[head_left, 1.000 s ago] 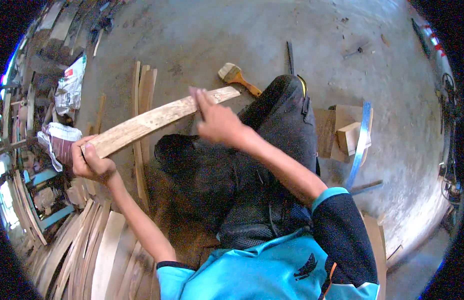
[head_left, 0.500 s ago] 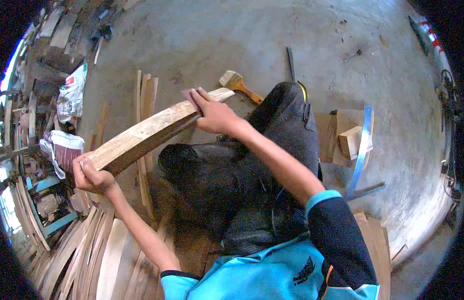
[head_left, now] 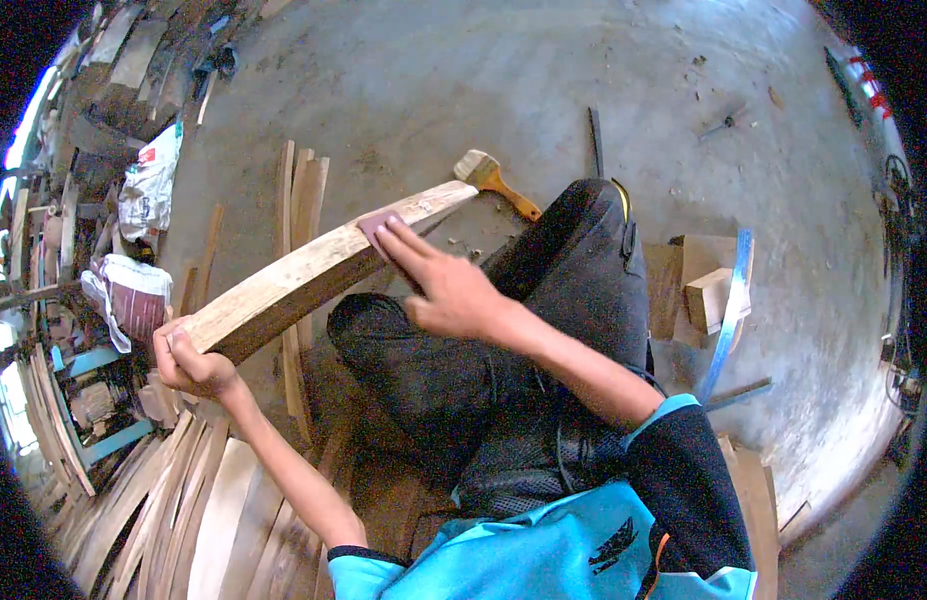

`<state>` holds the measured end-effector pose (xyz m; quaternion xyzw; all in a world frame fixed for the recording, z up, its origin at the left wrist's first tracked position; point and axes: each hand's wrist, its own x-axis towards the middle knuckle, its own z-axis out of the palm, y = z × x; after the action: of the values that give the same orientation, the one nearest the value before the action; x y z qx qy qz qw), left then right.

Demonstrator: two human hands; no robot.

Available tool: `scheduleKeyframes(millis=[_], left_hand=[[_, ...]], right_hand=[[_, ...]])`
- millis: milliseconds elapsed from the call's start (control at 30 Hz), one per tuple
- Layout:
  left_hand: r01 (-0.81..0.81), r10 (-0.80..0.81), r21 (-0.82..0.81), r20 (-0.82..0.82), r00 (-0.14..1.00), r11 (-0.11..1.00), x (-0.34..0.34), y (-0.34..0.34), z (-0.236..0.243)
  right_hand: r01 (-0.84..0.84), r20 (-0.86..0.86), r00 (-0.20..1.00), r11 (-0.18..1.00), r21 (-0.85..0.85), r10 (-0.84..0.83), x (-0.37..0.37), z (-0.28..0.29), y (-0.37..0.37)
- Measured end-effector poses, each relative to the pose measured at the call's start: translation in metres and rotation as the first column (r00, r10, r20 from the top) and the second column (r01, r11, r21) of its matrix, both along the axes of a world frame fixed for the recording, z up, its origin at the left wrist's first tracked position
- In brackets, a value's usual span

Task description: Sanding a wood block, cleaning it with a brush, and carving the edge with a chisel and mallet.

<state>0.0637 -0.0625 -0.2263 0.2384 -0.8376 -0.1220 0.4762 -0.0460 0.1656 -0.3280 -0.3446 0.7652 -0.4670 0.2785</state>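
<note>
A long, slightly curved wooden beam [head_left: 283, 276] slants across in front of me, its far end up and to the right. My left hand [head_left: 191, 366] is closed round its near left end, thumb on top. On the beam's pale upper face, beyond its middle, lies a reddish-brown piece of sandpaper [head_left: 375, 229]. My right hand [head_left: 449, 288] holds the sandpaper against the wood, fingers pressed on it; its underside is hidden. Just past the beam's far end, a wide paintbrush [head_left: 498, 184] with a wooden handle rests on the floor.
Thin wooden strips [head_left: 295, 200] lie under and beyond the beam. More boards [head_left: 218, 510] fan out at lower left. Sacks [head_left: 133, 295] and stacked timber line the left side. A wooden block [head_left: 710, 298] and a blue strip [head_left: 728, 305] are right of my bent leg.
My right hand has slid the sandpaper back along the beam, away from its far end and toward the middle. My left hand keeps its hold. The view has shifted slightly.
</note>
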Motion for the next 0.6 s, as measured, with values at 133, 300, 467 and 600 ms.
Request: scheduleKeyframes(millis=[133,300,467,600], left_hand=[[0.042,-0.04,0.04,-0.048,0.998,0.998,0.011,-0.007,-0.003],[0.056,-0.068,0.129,0.088,0.994,0.99,0.029,-0.02,-0.004],[0.114,-0.154,0.186,0.214,0.965,0.976,0.031,-0.021,0.003],[0.376,-0.41,0.172,0.255,0.876,0.91,0.014,-0.007,0.015]], right_hand=[[0.153,-0.109,0.979,0.972,-0.179,-0.174,-0.045,-0.082,0.002],[0.538,-0.231,0.822,0.843,0.011,-0.521,-0.127,-0.154,0.058],[0.67,-0.403,0.704,0.736,0.101,-0.585,-0.157,-0.181,0.076],[0.244,-0.565,0.765,0.951,-0.188,-0.308,-0.111,-0.164,0.035]])
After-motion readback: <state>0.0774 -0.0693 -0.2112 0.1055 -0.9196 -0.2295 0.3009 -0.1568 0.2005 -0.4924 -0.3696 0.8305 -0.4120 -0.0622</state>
